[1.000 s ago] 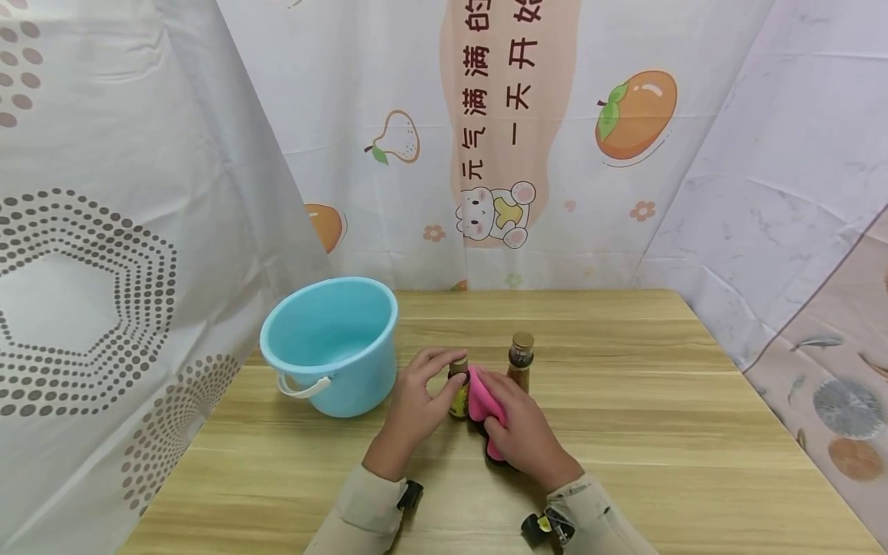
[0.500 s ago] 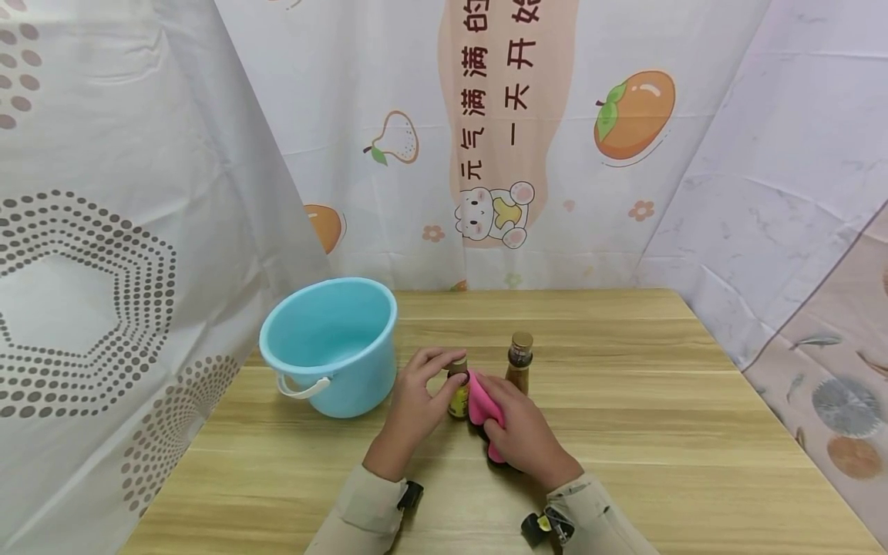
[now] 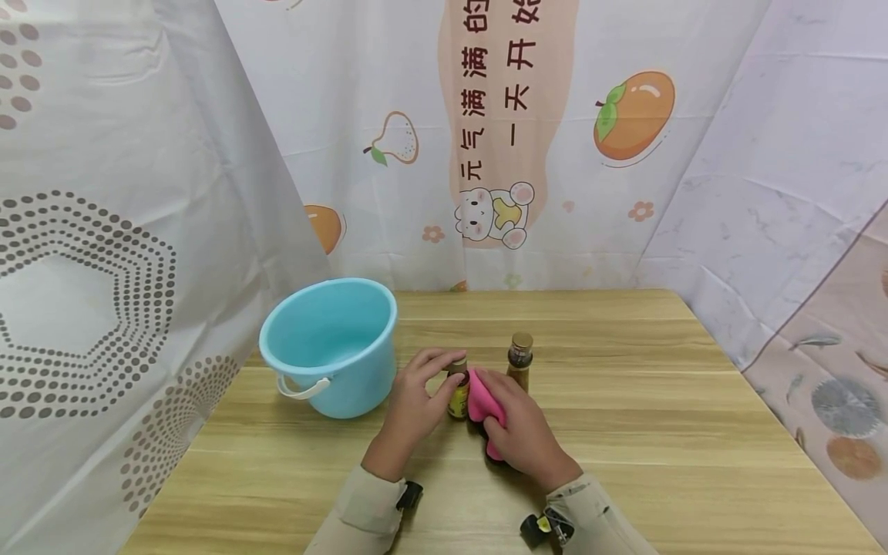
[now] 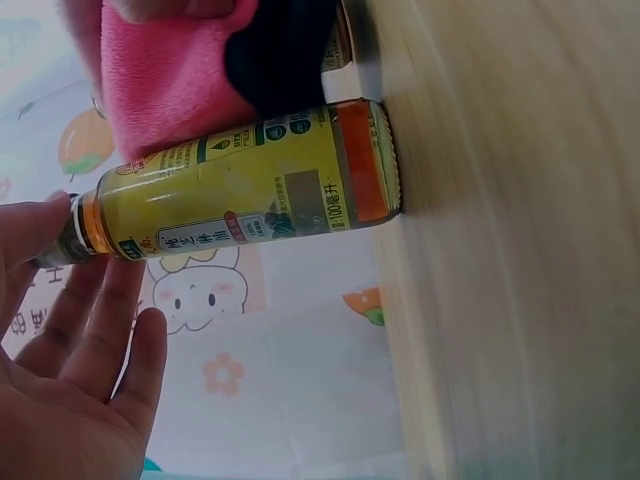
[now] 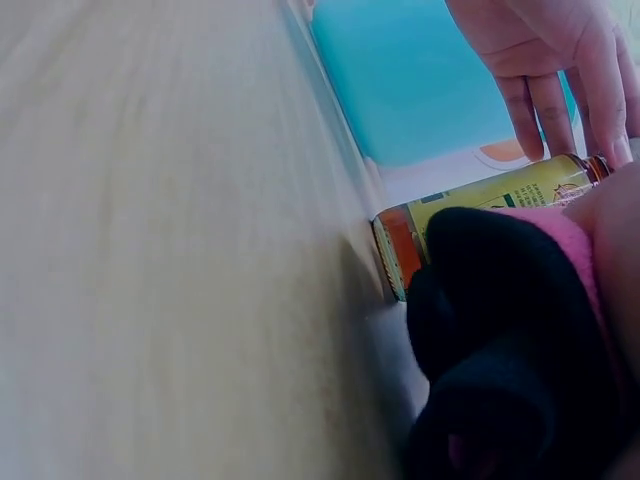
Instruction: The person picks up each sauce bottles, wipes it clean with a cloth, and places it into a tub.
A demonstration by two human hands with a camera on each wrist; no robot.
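A small glass bottle with a yellow label (image 4: 230, 190) stands upright on the table between the two hands. My left hand (image 3: 415, 401) pinches it at the neck, thumb on one side and fingers on the other. In the left wrist view the other fingers of that hand extend past the neck. My right hand (image 3: 522, 428) grips a cloth (image 3: 486, 405), pink on one face and black on the other, bunched against the bottle's right side. The black face (image 5: 500, 300) covers part of the label in the right wrist view.
A second bottle (image 3: 519, 362), brown with a gold cap, stands just behind the right hand. To the left is a light blue bucket (image 3: 350, 385) with a white handle. Wood-grain table (image 3: 659, 401) extends to the right, and printed curtains (image 3: 388, 193) hang behind and beside it.
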